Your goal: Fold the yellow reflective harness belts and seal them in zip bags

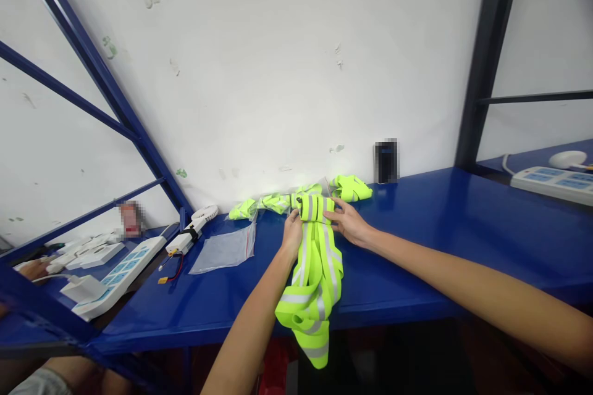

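A neon yellow-green reflective strap vest (319,262) with silver stripes lies over the table's front edge, its loose straps hanging down past it. Its upper end is gathered into a compact folded bundle. My left hand (293,233) is closed on the left side of this bundle, fingers partly hidden behind it. From the right, my right hand (349,223) grips the same bundle between thumb and fingers. Just behind my hands, more yellow-green reflective vests (275,202) lie along the wall, some apparently in clear bags. One yellow-green bundle (352,188) sits at their right end.
A clear zip bag (225,250) lies flat on the blue table (407,247). Left of it are a white handheld fan (204,216), a wired battery pack (178,244) and a power strip (125,274). A dark blurred object (386,162) stands against the wall. Another person's hand (34,270) shows far left.
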`<state>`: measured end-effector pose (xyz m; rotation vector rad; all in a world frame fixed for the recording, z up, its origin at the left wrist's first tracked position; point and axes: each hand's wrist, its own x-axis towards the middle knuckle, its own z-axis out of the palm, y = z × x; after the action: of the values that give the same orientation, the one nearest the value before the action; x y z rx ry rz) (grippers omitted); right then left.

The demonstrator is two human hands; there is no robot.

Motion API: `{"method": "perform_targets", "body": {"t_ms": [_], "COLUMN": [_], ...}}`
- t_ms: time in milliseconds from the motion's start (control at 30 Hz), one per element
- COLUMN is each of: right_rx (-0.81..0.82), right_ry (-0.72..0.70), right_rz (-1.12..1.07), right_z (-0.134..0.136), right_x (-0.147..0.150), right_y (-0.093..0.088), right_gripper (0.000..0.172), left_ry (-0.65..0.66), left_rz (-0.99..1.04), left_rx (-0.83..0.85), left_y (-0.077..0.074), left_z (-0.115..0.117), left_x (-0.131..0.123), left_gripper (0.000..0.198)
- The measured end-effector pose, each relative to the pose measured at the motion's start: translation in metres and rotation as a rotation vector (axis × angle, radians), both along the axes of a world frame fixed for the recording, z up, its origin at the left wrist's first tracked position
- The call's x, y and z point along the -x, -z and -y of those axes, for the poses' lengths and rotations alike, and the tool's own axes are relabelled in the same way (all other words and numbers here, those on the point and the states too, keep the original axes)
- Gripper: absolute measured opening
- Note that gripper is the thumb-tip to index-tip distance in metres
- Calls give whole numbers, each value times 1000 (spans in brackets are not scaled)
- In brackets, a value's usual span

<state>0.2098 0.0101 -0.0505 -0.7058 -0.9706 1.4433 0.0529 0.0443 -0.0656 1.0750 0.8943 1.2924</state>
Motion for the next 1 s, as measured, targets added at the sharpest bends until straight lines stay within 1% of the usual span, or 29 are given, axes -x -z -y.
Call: {"method": "perform_targets", "body": {"t_ms": [67,133,200,233,300,400,467,600,667,733,767,800,833,867,900,933,1000], "right_rx": [-30,-51,-86,-112,-172,-238,-260,-240,-215,-196,-181,-160,-130,-91,-52,-22,-6], "right_ry": [17,60,124,160,218,287,295,192,160,190,219,242,246,223,172,102,-57], "right_rz": [12,25,56,80,139,206,211,102,110,153,159,149,125,94,62,33,-7], "right_z": [-1,-2,-3,-3,-3,-2,-2,-3,-3,-3,-3,-4,-4,-4,-3,-2,0], "right_x": [0,0,-2,-3,-5,-8,-9,-9,-8,-7,-7,-7,-7,-7,-7,-7,-5], "right_y": [-1,0,1,1,1,-1,-3,-3,-2,-1,-1,-1,-1,-2,-2,-3,-4], "right_gripper": [51,50,48,47,44,36,27,2,11,9,22,41,57,68,71,68,53], "left_ry": [33,103,240,316,422,442,431,413,376,313,281,251,226,205,187,172,173], "left_rz": [27,101,178,197,196,176,173,189,189,180,173,168,162,155,147,139,110], "left_rx": [51,109,133,129,98,43,29,74,73,34,5,-27,-58,-88,-116,-139,-172], "left_y": [-1,-4,-10,-12,-16,-18,-18,-17,-14,-9,-6,-3,-1,0,0,-1,-3], "left_z": [2,7,13,16,20,23,23,20,17,12,9,6,4,2,1,0,0], "left_x": [-2,-4,-5,-6,-8,-12,-13,-12,-11,-9,-9,-8,-7,-5,-4,-3,1], "left_gripper": [46,54,66,69,68,65,65,65,58,54,56,57,59,59,59,58,55]}}
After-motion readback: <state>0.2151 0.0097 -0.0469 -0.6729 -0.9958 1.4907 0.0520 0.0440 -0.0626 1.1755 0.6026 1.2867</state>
